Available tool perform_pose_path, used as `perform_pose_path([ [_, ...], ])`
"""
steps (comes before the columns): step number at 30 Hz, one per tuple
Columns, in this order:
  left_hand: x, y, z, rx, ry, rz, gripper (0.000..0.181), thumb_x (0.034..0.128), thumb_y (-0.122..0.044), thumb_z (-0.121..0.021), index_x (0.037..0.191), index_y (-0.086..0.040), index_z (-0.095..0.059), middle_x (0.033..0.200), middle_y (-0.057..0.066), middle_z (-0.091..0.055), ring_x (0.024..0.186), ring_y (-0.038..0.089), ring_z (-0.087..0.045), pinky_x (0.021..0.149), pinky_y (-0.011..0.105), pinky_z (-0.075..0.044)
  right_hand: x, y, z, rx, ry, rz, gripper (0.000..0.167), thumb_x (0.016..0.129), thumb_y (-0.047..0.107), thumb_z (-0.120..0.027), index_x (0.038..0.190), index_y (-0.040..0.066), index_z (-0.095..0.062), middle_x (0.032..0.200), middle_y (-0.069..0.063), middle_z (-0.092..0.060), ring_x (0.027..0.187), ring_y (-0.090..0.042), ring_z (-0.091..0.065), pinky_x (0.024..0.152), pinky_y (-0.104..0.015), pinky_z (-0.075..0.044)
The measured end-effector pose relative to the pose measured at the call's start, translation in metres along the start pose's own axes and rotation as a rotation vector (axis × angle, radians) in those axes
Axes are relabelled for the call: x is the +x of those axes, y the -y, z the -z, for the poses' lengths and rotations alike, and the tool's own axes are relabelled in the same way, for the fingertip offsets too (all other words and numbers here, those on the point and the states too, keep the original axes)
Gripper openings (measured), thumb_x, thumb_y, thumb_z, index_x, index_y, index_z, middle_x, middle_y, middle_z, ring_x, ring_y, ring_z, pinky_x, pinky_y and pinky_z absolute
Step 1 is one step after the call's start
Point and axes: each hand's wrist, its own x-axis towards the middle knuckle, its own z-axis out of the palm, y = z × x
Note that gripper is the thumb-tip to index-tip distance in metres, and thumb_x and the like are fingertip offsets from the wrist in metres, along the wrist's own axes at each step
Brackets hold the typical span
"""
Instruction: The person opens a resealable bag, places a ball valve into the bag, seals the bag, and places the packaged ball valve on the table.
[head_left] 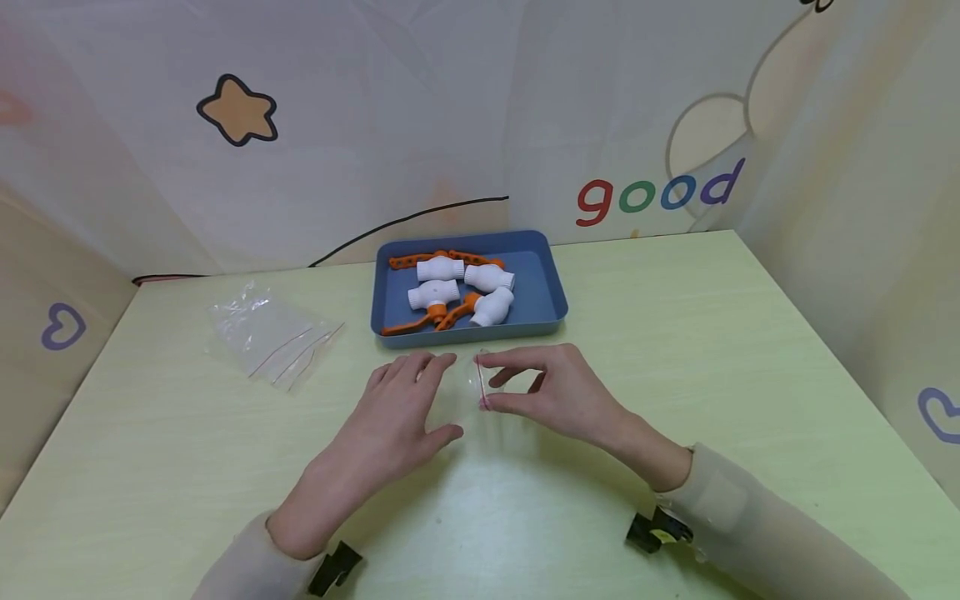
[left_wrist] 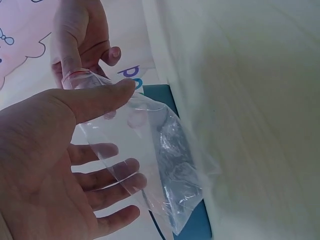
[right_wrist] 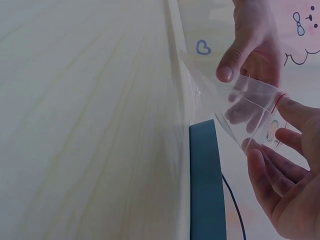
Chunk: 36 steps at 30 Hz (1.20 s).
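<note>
A small clear zip-lock bag (head_left: 482, 379) with a red line along its mouth hangs above the table in the head view. My right hand (head_left: 573, 396) pinches it at the mouth edge between thumb and fingers. The bag (left_wrist: 172, 155) bulges open in the left wrist view, and nothing shows inside. To its left is my left hand (head_left: 393, 417), thumb and fingers spread apart, close to the bag. In the right wrist view the left fingers appear through the clear plastic (right_wrist: 240, 100); whether they touch it I cannot tell.
A blue tray (head_left: 542, 287) stands behind the hands, against the back curtain. It holds several white ball valves (head_left: 437, 293) with orange handles. More clear zip-lock bags (head_left: 270, 333) lie stacked on the pale wooden table (head_left: 712, 367) at the left.
</note>
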Motion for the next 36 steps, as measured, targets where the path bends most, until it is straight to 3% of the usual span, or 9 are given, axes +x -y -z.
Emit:
perform_pose_path([
  [8,-0.001,0.005,-0.001,0.005,0.0,-0.002,0.078,0.0823,-0.031,-0.089,0.146,-0.004,-0.052,0.129,0.012,-0.058,0.125,0.034,-0.054,0.108,0.055,-0.04,0.001,0.0,-0.001,0.026,0.003,-0.015,0.045,0.084,0.017,-0.087,0.127,0.014,-0.075,0.116,-0.005,-0.075,0.094,-0.014,-0.072,0.061,-0.033,-0.058],
  [19,0.002,0.008,-0.001,-0.004,0.032,0.043,0.077,0.0845,-0.032,-0.087,0.146,-0.003,-0.052,0.131,0.014,-0.058,0.122,0.032,-0.055,0.107,0.051,-0.043,0.005,-0.002,0.004,0.044,-0.032,0.003,0.022,0.091,0.008,-0.08,0.112,0.01,-0.075,0.104,-0.001,-0.074,0.09,-0.013,-0.068,0.064,-0.033,-0.057],
  [29,0.001,0.011,-0.001,-0.006,0.027,0.044,0.076,0.0853,-0.033,-0.086,0.146,-0.003,-0.051,0.132,0.015,-0.058,0.122,0.033,-0.055,0.106,0.051,-0.043,0.028,-0.007,0.029,-0.096,-0.092,-0.039,0.016,0.099,0.009,-0.07,0.113,0.002,-0.072,0.102,-0.003,-0.072,0.094,-0.019,-0.064,0.077,-0.038,-0.054],
  [36,0.001,0.011,-0.001,-0.006,0.019,0.033,0.076,0.0857,-0.034,-0.086,0.147,-0.003,-0.051,0.133,0.015,-0.058,0.124,0.034,-0.055,0.107,0.053,-0.042,0.054,-0.014,0.049,-0.244,-0.042,-0.068,0.02,0.099,0.006,-0.066,0.116,-0.002,-0.071,0.106,-0.01,-0.071,0.096,-0.025,-0.064,0.078,-0.039,-0.054],
])
